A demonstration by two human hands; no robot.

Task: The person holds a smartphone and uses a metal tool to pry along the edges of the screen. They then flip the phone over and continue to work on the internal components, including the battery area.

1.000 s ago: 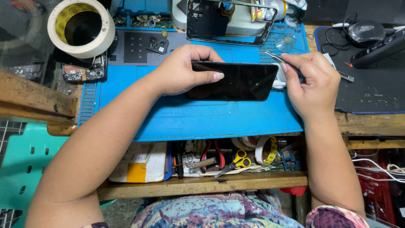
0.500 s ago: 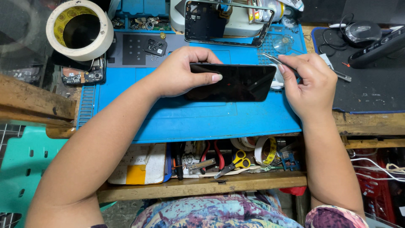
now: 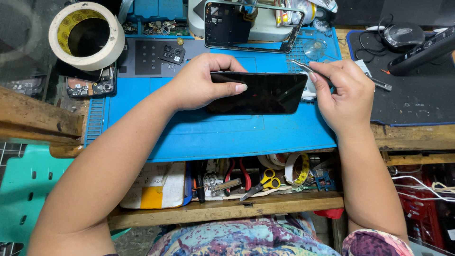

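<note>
Down at the near edge of the bench, under the blue work mat (image 3: 213, 137), there's a wooden shelf (image 3: 227, 206) stuffed with junk: yellow-handled scissors (image 3: 263, 182), red-handled pliers (image 3: 237, 171), a small tape roll (image 3: 297, 167) and a flat white and yellow packet (image 3: 154, 187).

On the mat itself, roughly mid-way and toward its far right, lies the black phone screen (image 3: 265, 93), flat and face up. The left hand (image 3: 201, 85) is clamped over its left end, fingers curled over the far edge and thumb pressed flat on the glass. The right hand (image 3: 343, 95) is closed in a pinch around metal tweezers (image 3: 308, 68), whose tip sits just at the screen's far right corner.

What I'd worry about: that tip is right on the glass edge, so a slip could scratch or chip it, and too much leverage at one corner could crack the panel. I can't tell if the tip is actually under the edge or only touching.

Farther back on the mat there's a dark magnetic pad (image 3: 149, 57) with a small camera part, and at the mat's far edge an empty phone frame (image 3: 251, 26) leaning on a grey box. A big masking tape roll (image 3: 87, 35) sits at the far left corner, and a mouse (image 3: 403, 34) on a dark pad (image 3: 417, 95) off the right edge. It's pretty cramped; the frame and a clear suction cup (image 3: 316, 48) crowd the space right behind the tweezers.
</note>
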